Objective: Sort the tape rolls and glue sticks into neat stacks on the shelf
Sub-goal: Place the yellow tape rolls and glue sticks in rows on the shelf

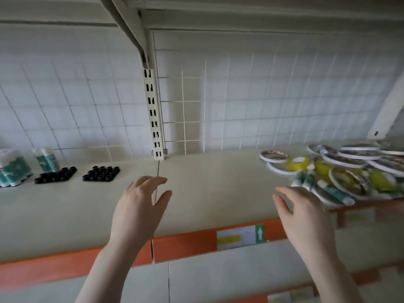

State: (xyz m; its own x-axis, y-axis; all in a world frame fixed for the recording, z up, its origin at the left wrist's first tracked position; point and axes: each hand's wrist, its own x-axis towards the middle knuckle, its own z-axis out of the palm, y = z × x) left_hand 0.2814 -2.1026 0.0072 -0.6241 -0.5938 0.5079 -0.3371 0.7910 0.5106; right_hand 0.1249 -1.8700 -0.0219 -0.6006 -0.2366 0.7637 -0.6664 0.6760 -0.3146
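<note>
— What are your fingers doing?
— On my left hand (140, 206) they are spread loosely and hold nothing, hovering over the cream shelf (207, 189) near its seam. My right hand (306, 217) is just as relaxed and empty, its fingertips (282, 190) reaching toward the pile on the right.
— And nearest you?
— The shelf's orange front strip (185, 243) with a price label (239, 237).
— What is in the pile?
— Glue sticks (334, 192) lying flat, long axes running from near right to far left, mixed among tape rolls (347, 178), white-rimmed and yellow, which lie flat or lean on one another.
— Farther back?
— At far left, two black socket trays (101, 173): the right one is bare, and I cannot tell whether the upright glue sticks (47, 159) stand in the left tray or behind it. More upright sticks stand at the edge, before the wire grid (240, 101).
</note>
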